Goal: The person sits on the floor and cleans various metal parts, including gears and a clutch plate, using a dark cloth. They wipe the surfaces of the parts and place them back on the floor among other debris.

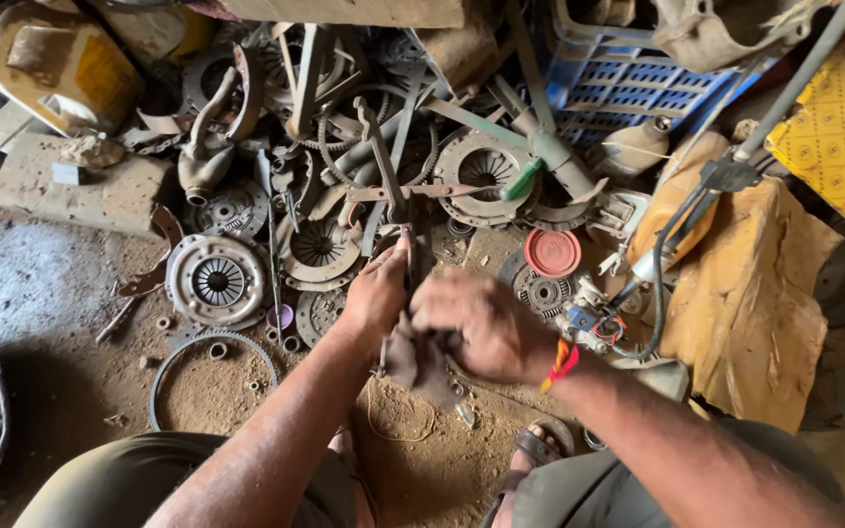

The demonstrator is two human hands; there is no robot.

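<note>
1. Head view: the left hand (376,293) is closed around a dark upright metal part (411,256), gripping it just below its top end.
2. The right hand (486,323) sits just right of the left one, its fingers curled over a dirty grey rag (413,360). This hand is blurred, so how tight the grip is cannot be told.
3. The rag hangs below and between both hands, touching the lower end of the metal part, above the dirt floor (41,284).
4. An orange thread band (561,362) circles the right wrist.
5. Left of the hands, a round clutch plate (215,281) lies flat on the floor, well apart from them.
6. Nearer and to the left, a toothed ring (209,344) lies on the dirt.
7. Right of the hands and a little farther away, a red round lid (552,252) rests among scrap parts.
8. At the far right stands a blue plastic crate (628,83), with a yellow patterned sheet (838,137) beside it.
9. A sandalled foot (537,452) shows near the bottom, under the right forearm.
</note>
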